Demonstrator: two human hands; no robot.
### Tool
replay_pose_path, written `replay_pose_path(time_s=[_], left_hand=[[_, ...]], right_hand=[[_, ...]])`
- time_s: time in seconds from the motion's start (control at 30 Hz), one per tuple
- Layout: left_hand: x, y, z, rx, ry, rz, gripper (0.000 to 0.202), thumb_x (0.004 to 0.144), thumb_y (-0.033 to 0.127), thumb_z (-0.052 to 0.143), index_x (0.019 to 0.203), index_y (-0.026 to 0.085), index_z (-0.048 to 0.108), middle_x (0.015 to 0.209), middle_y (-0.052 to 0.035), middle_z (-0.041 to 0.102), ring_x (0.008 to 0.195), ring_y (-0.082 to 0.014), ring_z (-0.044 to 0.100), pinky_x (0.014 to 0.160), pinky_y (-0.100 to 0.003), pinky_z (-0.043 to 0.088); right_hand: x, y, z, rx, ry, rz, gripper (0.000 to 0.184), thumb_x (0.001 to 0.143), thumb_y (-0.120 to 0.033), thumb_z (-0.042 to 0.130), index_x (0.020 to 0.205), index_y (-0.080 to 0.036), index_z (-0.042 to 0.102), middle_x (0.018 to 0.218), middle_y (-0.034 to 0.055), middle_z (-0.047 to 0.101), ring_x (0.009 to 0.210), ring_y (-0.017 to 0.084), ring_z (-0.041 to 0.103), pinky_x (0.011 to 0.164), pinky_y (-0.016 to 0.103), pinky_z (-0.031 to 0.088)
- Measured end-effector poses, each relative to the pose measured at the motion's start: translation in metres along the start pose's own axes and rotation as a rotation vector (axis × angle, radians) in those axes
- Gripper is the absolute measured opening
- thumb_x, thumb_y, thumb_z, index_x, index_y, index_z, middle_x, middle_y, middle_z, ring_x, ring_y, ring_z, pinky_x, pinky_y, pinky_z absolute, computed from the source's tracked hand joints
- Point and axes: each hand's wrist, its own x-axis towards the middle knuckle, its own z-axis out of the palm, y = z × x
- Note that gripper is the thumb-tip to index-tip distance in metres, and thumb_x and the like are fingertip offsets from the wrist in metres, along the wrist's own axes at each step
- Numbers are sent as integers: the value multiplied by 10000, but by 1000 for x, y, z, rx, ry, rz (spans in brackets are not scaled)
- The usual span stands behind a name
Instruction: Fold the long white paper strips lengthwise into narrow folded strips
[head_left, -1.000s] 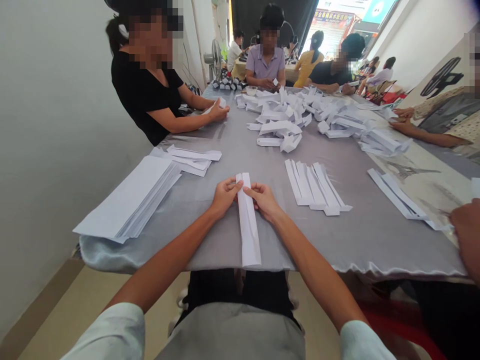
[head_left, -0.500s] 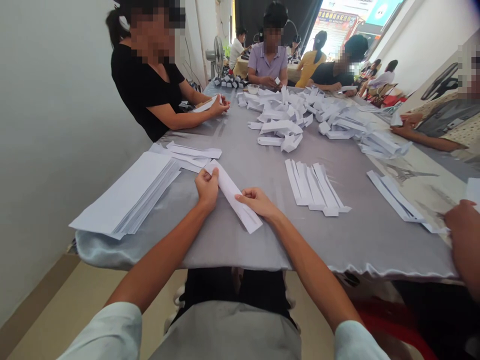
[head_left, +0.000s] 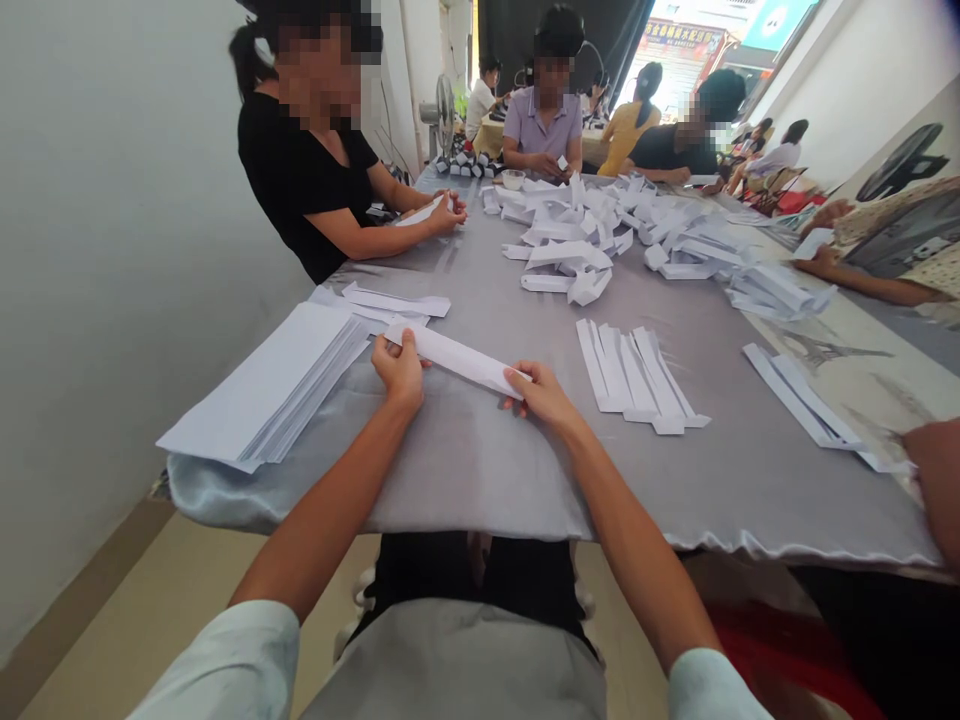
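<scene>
A long folded strip of white paper (head_left: 454, 360) lies almost level across the table in front of me. My left hand (head_left: 400, 372) pinches its left end against the grey satin tablecloth (head_left: 465, 480). My right hand (head_left: 540, 398) holds its right end between the fingers and thumb. A stack of white paper sheets (head_left: 266, 385) sits just left of my left hand. Several loose folded strips (head_left: 394, 305) lie beyond that hand. A row of folded strips (head_left: 637, 378) lies to the right of my right hand.
A large heap of folded white paper (head_left: 585, 240) fills the table's middle. Co-workers sit along both sides and at the far end, one with a hand (head_left: 446, 213) on a paper strip. A wall runs along the left, and a standing fan (head_left: 444, 115) is far back.
The strip has swung from a diagonal to nearly level across the table. My left hand has moved slightly left, and my right hand has stayed near the strip's right end.
</scene>
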Motion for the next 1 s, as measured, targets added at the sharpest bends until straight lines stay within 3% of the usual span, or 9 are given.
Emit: replay_pose_path(time_s=[0.17, 0.3, 0.47, 0.57, 0.77, 0.9, 1.0], left_hand=[[2, -3, -1, -10, 8, 1, 303, 881, 363, 792, 995, 181, 578, 926, -42, 661, 681, -118, 611, 509, -216, 534], [4, -5, -1, -1, 34, -3, 270, 887, 311, 781, 1002, 173, 580, 951, -52, 669, 680, -114, 622, 505, -212, 553], [5, -4, -1, -54, 70, -37, 214, 893, 235, 753, 1012, 167, 589, 992, -73, 684, 751, -129, 655, 530, -219, 594], [7, -4, -1, -81, 93, -87, 184, 890, 189, 733, 990, 173, 580, 969, -57, 680, 759, -119, 644, 563, -215, 608], [9, 0, -2, -100, 105, -207, 274, 819, 179, 790, 946, 193, 547, 882, -13, 667, 700, -107, 631, 592, -222, 575], [9, 14, -5, -71, 12, -300, 297, 761, 193, 820, 910, 191, 564, 841, -3, 684, 622, -90, 625, 483, -166, 411], [12, 27, -16, 8, -194, -320, 344, 713, 223, 858, 970, 179, 635, 865, -17, 709, 587, -84, 611, 423, -170, 278]], right_hand=[[4, 1, 3, 91, 230, -59, 450, 903, -558, 684, 1134, -172, 686, 960, 82, 716, 556, 130, 685, 368, 212, 452], [3, -2, 7, 67, 286, -121, 488, 933, -634, 630, 1158, -202, 662, 1113, 106, 693, 657, 154, 726, 384, 222, 478], [-4, -2, 11, -189, 331, -281, 471, 933, -592, 677, 1196, -201, 665, 1167, 136, 702, 823, 212, 727, 432, 244, 521], [-7, 0, 10, -300, 347, -353, 407, 972, -572, 642, 1125, -201, 708, 1191, 133, 689, 766, 197, 701, 434, 263, 511], [-4, 1, 2, -390, 345, -449, 326, 998, -500, 638, 935, -206, 762, 958, 76, 675, 646, 170, 626, 452, 296, 492], [-3, 2, -8, -457, 261, -496, 297, 962, -494, 696, 905, -210, 765, 994, 80, 694, 672, 172, 613, 495, 312, 547], [-6, 6, -19, -523, 176, -509, 290, 965, -485, 700, 1032, -211, 767, 1039, 86, 713, 702, 180, 651, 541, 319, 584]])
